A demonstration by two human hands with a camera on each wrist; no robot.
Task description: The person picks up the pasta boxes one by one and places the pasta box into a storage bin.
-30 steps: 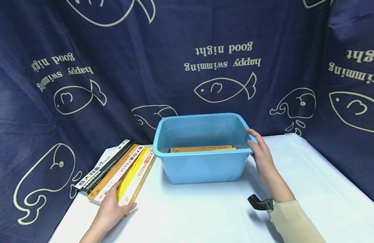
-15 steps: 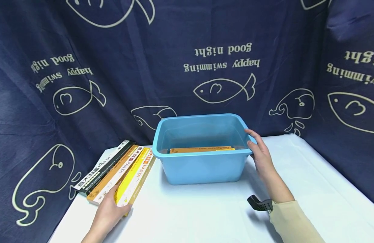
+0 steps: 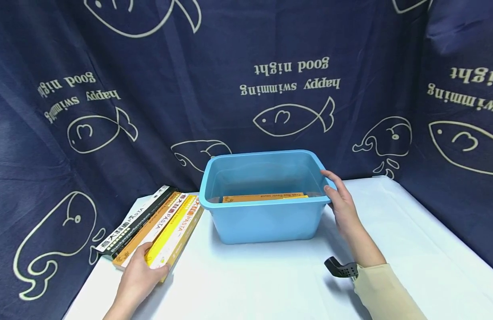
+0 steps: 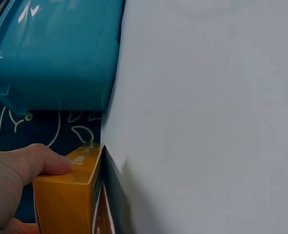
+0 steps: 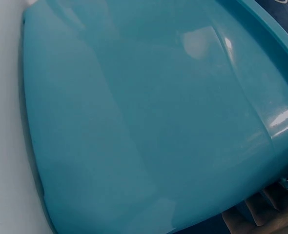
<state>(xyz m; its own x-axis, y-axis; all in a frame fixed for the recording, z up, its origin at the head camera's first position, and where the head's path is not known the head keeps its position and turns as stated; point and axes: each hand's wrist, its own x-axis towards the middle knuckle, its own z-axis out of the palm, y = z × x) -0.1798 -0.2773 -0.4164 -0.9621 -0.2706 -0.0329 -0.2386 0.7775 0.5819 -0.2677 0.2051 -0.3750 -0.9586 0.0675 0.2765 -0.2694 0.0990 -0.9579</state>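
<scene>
A yellow-and-white pasta box (image 3: 178, 235) lies at the right end of a row of pasta boxes on the table's left side. My left hand (image 3: 137, 278) grips its near end, thumb on the right side and fingers over the left. The left wrist view shows the thumb pressed on the box's orange-yellow side (image 4: 66, 204). My right hand (image 3: 344, 209) holds the right rim of a blue plastic bin (image 3: 266, 224); its fingers partly show at the lower corner of the right wrist view. Inside the bin lies an orange box (image 3: 262, 197), with a yellow edge beside it.
Left of the held box lie an orange-and-white pasta box (image 3: 150, 231) and a black-and-white pasta box (image 3: 130, 224), side by side. A dark blue curtain (image 3: 214, 89) with fish drawings hangs behind the white-covered table (image 3: 262, 280). A black band sits at my right wrist.
My left thumb has moved left onto the yellow box's side, and the hand now grips the box. The right hand stays on the bin's rim. The view has shifted slightly.
</scene>
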